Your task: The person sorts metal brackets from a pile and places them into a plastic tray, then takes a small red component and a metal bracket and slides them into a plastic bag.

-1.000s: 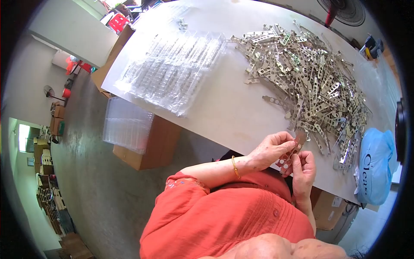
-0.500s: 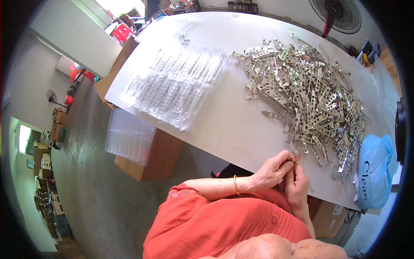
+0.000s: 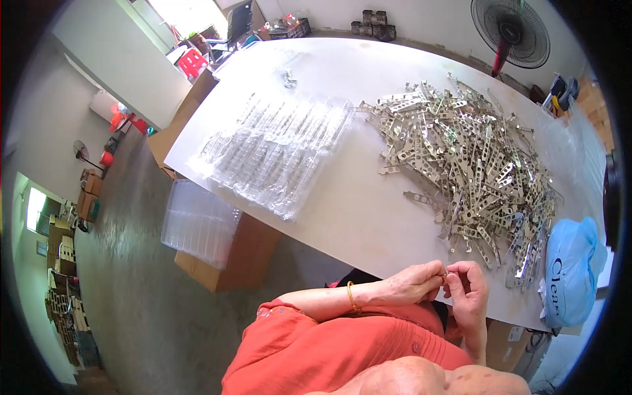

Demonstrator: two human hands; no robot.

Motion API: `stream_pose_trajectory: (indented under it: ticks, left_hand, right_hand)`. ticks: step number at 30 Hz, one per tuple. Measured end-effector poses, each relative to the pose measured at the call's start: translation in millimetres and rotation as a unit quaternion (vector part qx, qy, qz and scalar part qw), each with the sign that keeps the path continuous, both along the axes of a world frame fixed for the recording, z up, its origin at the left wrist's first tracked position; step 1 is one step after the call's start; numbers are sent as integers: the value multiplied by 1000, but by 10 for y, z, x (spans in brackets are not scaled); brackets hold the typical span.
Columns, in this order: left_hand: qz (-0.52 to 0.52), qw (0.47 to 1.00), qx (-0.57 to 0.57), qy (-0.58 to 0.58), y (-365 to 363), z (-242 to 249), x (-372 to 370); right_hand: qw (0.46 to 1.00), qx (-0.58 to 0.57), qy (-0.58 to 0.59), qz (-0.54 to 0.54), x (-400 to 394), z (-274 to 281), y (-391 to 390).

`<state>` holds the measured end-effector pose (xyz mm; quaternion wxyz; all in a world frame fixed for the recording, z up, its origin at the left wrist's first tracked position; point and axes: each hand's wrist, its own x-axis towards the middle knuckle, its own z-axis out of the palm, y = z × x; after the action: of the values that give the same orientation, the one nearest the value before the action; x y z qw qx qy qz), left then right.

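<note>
My left hand (image 3: pixel 413 282), with a bangle at its wrist, is closed in a pinch just over the table's near edge. Fingertip to fingertip with it, my right hand (image 3: pixel 467 293) is pinched as well. A tiny sliver of something shows between the fingertips, too small and covered to name. Beyond them a large heap of slotted metal brackets (image 3: pixel 477 161) lies jumbled on the white table (image 3: pixel 359 210). Its nearest pieces lie a short way in front of my fingers.
A clear plastic tray (image 3: pixel 273 155) with rows of parts under film lies on the left of the table. Another clear tray (image 3: pixel 201 220) rests on a cardboard box (image 3: pixel 247 253) below. A blue plastic bag (image 3: pixel 571 273) is at the right edge; a fan (image 3: pixel 510 33) stands behind.
My right hand has shifted slightly right, its fingers now more raised and bent. The fingertips of both hands still meet. The whole view has tilted, so the table appears lower.
</note>
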<state>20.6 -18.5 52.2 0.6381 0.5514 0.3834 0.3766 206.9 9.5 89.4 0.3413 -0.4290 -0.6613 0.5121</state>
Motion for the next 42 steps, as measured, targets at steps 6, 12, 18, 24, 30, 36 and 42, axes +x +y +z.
stream_pose_trajectory:
  ticks: [6,12,18,24,30,36,42]
  left_hand:
    - [-23,998,-54,-9,-15,51,-48]
    - [-18,998,3,68,6,70,-85]
    - [1,991,-131,4,-19,154,71]
    - [20,994,-100,37,-13,134,163]
    - [29,995,-89,44,24,78,200]
    - [7,995,-96,13,92,-23,206]
    - [-11,995,-96,20,87,-76,257]
  right_hand:
    - [998,41,-38,-1,-18,-14,10]
    - [996,87,-15,-1,34,-21,94]
    - [968,228,-72,-72,48,-73,9]
    - [932,325,-144,-77,69,-167,-81]
    - [925,339,-145,-93,385,-40,37]
    - [780,424,-284,-362,1768,794,546]
    - [730,279,-488,-388,3511,869,1278]
